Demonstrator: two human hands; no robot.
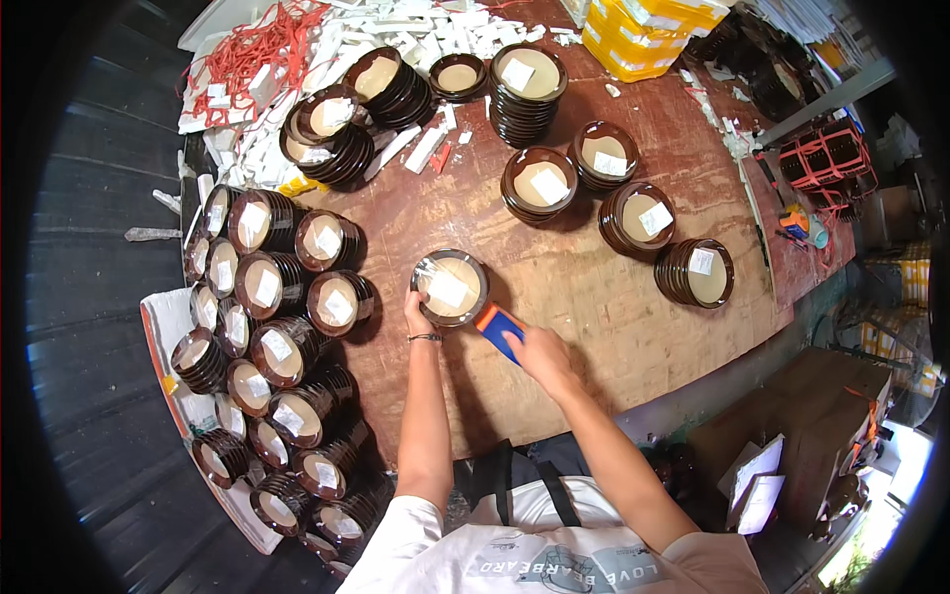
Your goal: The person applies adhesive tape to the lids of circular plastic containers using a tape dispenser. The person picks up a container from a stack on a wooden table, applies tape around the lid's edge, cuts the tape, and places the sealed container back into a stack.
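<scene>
A stack of brown-glazed dishes (464,286) with a beige centre stands in front of me on the wooden tabletop. A white paper label lies on its top dish, and shiny clear film or tape covers part of it. My left hand (418,312) grips the stack's left side, its thumb over the rim. In my right hand (540,356) is a blue-and-orange hand tool (501,332), apparently a tape dispenser. Its orange end is close to the stack's lower right rim; I cannot tell whether they touch.
Many labelled stacks (278,349) crowd the left side, some lying tilted. Several more stacks (637,215) stand at right and more at the back (527,93). White foam scraps (415,26) and red strapping (256,59) are heaped behind. A yellow-taped foam box (631,37) sits back right.
</scene>
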